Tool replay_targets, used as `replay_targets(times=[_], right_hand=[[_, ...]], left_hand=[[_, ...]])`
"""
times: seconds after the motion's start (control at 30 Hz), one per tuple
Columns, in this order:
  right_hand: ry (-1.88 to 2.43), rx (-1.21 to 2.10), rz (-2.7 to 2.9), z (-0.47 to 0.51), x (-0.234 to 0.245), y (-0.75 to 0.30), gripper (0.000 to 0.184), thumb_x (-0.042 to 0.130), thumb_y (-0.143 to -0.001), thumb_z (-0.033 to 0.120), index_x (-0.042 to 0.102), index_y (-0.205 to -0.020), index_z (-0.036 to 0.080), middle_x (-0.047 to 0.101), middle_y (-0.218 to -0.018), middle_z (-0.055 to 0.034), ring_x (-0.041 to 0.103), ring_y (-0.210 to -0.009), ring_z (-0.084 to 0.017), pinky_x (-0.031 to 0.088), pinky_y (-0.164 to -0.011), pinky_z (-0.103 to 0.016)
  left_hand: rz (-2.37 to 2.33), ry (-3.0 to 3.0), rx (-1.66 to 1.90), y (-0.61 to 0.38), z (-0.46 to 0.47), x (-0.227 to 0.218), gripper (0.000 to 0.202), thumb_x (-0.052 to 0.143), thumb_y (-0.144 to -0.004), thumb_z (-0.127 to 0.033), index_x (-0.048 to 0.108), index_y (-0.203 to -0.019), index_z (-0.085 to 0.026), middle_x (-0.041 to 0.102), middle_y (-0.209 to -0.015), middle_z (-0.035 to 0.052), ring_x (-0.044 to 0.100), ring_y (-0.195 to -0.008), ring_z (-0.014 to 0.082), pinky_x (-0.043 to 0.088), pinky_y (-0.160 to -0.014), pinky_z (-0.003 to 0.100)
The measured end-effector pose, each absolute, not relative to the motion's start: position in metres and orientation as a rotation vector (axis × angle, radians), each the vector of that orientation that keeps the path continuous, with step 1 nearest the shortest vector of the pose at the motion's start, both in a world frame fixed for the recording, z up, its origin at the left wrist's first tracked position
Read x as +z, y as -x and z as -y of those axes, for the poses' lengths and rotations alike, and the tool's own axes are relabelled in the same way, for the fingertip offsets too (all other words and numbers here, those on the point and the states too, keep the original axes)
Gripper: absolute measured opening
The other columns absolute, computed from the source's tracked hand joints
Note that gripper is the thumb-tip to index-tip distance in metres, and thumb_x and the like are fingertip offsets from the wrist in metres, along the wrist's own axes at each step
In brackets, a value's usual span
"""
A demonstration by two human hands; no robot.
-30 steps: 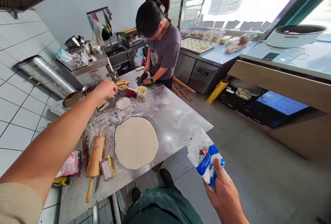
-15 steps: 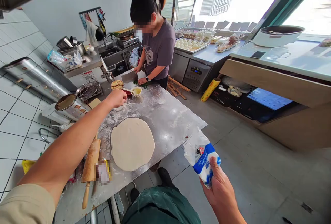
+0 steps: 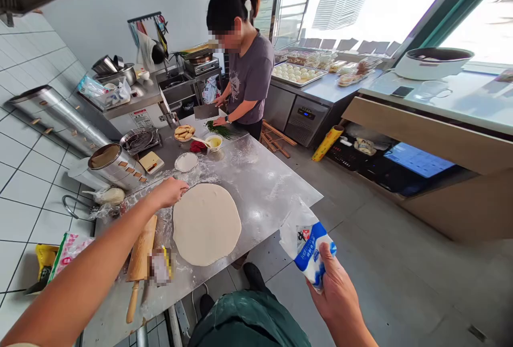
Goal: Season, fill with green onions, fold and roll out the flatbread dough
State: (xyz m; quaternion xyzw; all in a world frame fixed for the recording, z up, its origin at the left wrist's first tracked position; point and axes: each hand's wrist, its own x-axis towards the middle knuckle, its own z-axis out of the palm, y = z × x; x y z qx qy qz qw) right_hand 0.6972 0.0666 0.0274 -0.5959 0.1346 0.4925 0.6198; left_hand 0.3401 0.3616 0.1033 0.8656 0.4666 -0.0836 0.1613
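Observation:
My right hand (image 3: 337, 291) grips an opened blue-and-white plastic bag of salt (image 3: 310, 251) in front of the table's right edge. A flattened round sheet of dough (image 3: 207, 225) lies on the floured metal table (image 3: 268, 178). Beside the dough's upper left edge is my left hand (image 3: 170, 193), its fingers pinched together; anything between them is too small to make out. Just beyond that hand stands a small bowl of white powder (image 3: 186, 162). A wooden rolling pin (image 3: 142, 253) rests under my left forearm, next to a blurred packet (image 3: 161, 265).
Across the table a co-worker (image 3: 250, 77) holds a cleaver (image 3: 206, 112) over chopped greens (image 3: 219, 129). Nearby are a bowl of yellow liquid with a spoon (image 3: 214, 143) and a bowl of brown pieces (image 3: 184, 132). Metal canisters (image 3: 116, 162) line the left wall.
My left hand has come back from the bowls at the far end to the dough's upper left edge. The salt bag in my right hand has shifted slightly left.

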Motion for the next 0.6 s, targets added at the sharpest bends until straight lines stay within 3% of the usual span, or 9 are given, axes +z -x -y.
replay_targets(times=[0.1,0.2,0.27,0.33,0.5,0.6], right_hand=[[1.355,1.162,-0.145,-0.081,0.043,-0.681,0.065,0.087,-0.064,0.062,0.067,-0.115,0.028,0.078,-0.094,-0.0012,0.072,-0.067,-0.020,0.060,-0.048,-0.025],[1.321,1.159,0.077,-0.099,0.067,-0.660,0.068,0.087,-0.063,0.065,0.064,-0.114,0.026,0.077,-0.094,-0.0036,0.071,-0.068,-0.021,0.062,-0.054,-0.028],[1.365,1.090,0.333,-0.111,0.086,-0.646,0.063,0.082,-0.069,0.066,0.061,-0.112,0.024,0.074,-0.086,-0.0021,0.068,-0.065,-0.019,0.060,-0.056,-0.027],[1.451,0.976,0.654,-0.121,0.105,-0.633,0.056,0.074,-0.078,0.067,0.059,-0.109,0.023,0.068,-0.075,0.0015,0.063,-0.061,-0.016,0.055,-0.053,-0.025],[1.536,0.797,1.257,-0.135,0.144,-0.608,0.041,0.061,-0.090,0.061,0.055,-0.108,0.024,0.062,-0.070,0.0053,0.054,-0.055,-0.013,0.047,-0.053,-0.025],[1.529,0.737,1.413,-0.139,0.158,-0.597,0.038,0.059,-0.092,0.059,0.055,-0.106,0.024,0.063,-0.067,0.0059,0.052,-0.053,-0.013,0.045,-0.055,-0.027]], left_hand=[[-1.379,-2.368,-0.078,-0.330,-0.332,0.097,0.042,0.044,-0.093,-0.020,0.070,-0.126,-0.023,0.075,-0.124,0.0107,0.068,-0.111,0.0237,0.048,-0.098,0.034],[-1.348,-1.882,0.396,-0.337,-0.279,0.093,0.036,0.051,-0.096,-0.038,0.073,-0.119,-0.021,0.072,-0.128,0.0119,0.065,-0.120,0.0277,0.047,-0.109,0.042],[-1.187,-1.306,0.677,-0.354,-0.236,0.089,0.041,0.056,-0.094,-0.049,0.074,-0.108,-0.015,0.074,-0.119,0.0157,0.067,-0.115,0.0297,0.053,-0.105,0.045],[-0.991,-0.773,0.814,-0.374,-0.197,0.087,0.041,0.060,-0.092,-0.050,0.074,-0.104,-0.012,0.074,-0.117,0.0183,0.069,-0.112,0.0301,0.056,-0.102,0.046],[-0.865,-0.202,1.059,-0.408,-0.150,0.094,0.042,0.060,-0.095,-0.037,0.063,-0.131,-0.016,0.068,-0.133,0.0180,0.068,-0.118,0.0293,0.060,-0.098,0.045],[-0.884,-0.107,1.165,-0.406,-0.148,0.099,0.039,0.061,-0.094,-0.030,0.062,-0.130,-0.014,0.070,-0.129,0.0189,0.071,-0.112,0.0273,0.063,-0.090,0.040]])
